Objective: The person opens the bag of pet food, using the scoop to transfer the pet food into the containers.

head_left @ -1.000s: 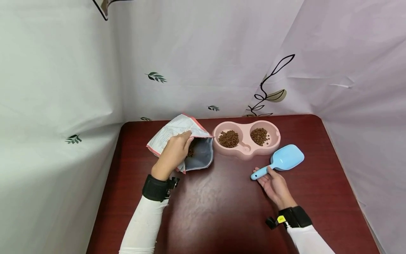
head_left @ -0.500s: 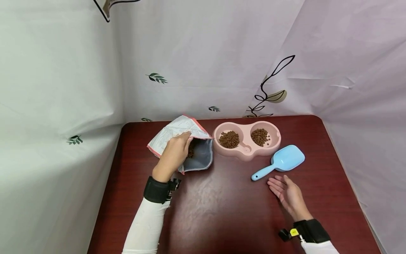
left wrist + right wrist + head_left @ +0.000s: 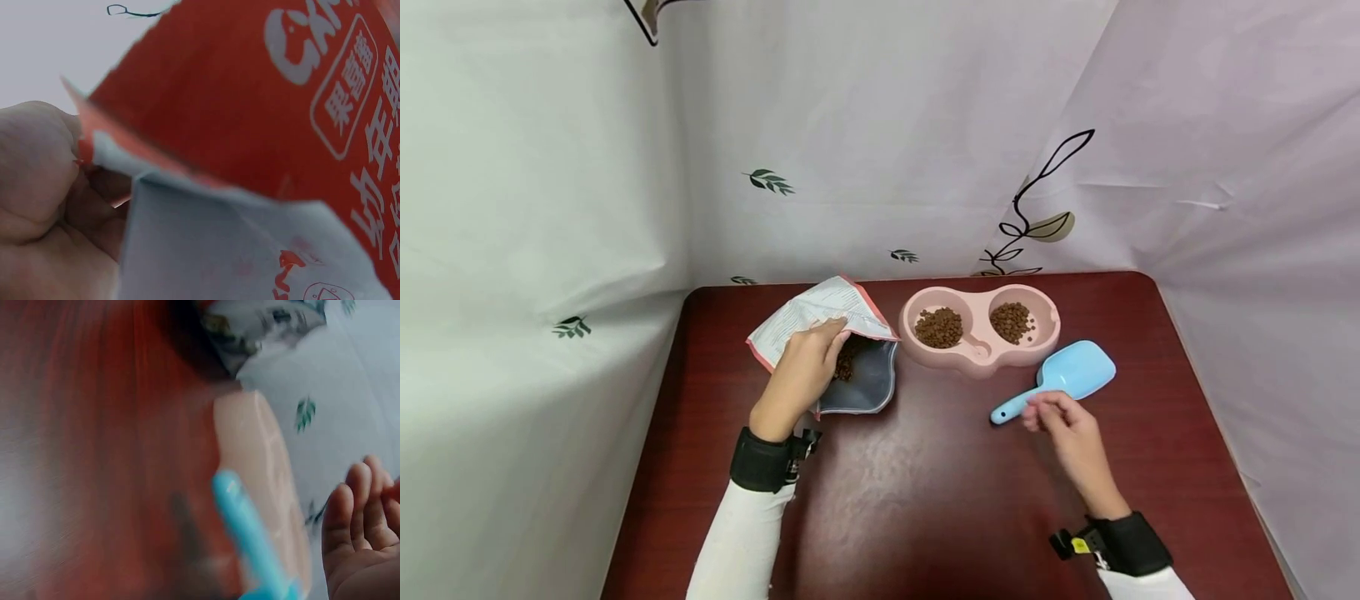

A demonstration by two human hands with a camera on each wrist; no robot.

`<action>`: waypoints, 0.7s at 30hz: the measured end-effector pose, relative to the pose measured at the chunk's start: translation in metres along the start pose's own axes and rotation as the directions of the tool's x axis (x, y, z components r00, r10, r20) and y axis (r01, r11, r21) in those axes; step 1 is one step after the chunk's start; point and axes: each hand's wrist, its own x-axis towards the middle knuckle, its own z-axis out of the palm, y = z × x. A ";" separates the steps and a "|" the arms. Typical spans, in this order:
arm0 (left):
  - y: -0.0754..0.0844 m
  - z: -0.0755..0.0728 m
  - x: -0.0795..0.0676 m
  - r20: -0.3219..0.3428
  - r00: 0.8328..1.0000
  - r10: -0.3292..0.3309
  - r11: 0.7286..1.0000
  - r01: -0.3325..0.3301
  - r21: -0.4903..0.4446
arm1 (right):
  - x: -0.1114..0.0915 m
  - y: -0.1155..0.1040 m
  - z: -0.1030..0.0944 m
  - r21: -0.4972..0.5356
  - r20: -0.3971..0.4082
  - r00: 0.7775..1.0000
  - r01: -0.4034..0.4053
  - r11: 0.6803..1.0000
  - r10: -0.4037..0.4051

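My left hand [image 3: 801, 371] grips the mouth of a pet food bag [image 3: 820, 312] lying on the table at the left. The left wrist view shows the bag's red printed side [image 3: 219, 106] with its edge between thumb and fingers. Brown kibble shows inside the grey-lined opening. My right hand [image 3: 1078, 446] hovers by the handle of a light blue scoop [image 3: 1078, 369], fingers loosely bent and holding nothing. In the right wrist view the fingers [image 3: 359, 519] are apart from the scoop handle [image 3: 247, 522]. The scoop lies with its blade toward the back right.
A pink double bowl [image 3: 979, 360] stands between bag and scoop, with a heap of kibble in each hollow. Patterned white cloth [image 3: 865, 142] hangs behind the dark red table [image 3: 917, 492] and along both sides.
The right hand let go of the scoop handle, drew back toward the lower right with its palm up, then turned over and came back near it. The bag's mouth has tipped slightly toward me.
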 end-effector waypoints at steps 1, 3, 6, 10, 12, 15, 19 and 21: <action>0.000 0.000 0.000 0.001 1.000 0.000 1.000 0.000 -0.004 | 0.006 -0.002 0.009 -0.083 0.032 0.998 0.061 0.995 -0.059; -0.001 0.001 -0.001 0.002 1.000 0.004 1.000 -0.004 -0.011 | 0.020 -0.007 0.028 -0.242 0.114 0.977 0.205 0.948 -0.182; -0.002 0.002 -0.002 0.001 1.000 0.008 1.000 -0.008 -0.023 | 0.045 -0.014 0.060 -0.415 0.244 0.906 0.419 0.807 -0.345; -0.003 0.004 -0.006 0.005 1.000 -0.017 0.999 0.017 -0.041 | 0.081 -0.020 0.102 -0.475 0.388 0.805 0.593 0.650 -0.449; -0.003 0.005 -0.007 0.005 0.999 -0.038 0.998 0.038 -0.049 | 0.094 -0.020 0.118 -0.466 0.442 0.770 0.635 0.616 -0.460; -0.001 0.007 -0.009 -0.012 0.999 -0.044 0.998 0.043 -0.045 | 0.105 -0.017 0.135 -0.429 0.499 0.723 0.685 0.589 -0.477; 0.004 0.009 -0.009 -0.058 0.998 -0.018 1.000 0.017 -0.017 | 0.109 -0.016 0.144 -0.382 0.511 0.689 0.718 0.582 -0.514; 0.007 0.009 -0.010 -0.075 0.997 -0.008 1.000 0.008 -0.003 | 0.109 -0.016 0.145 -0.372 0.504 0.680 0.727 0.577 -0.532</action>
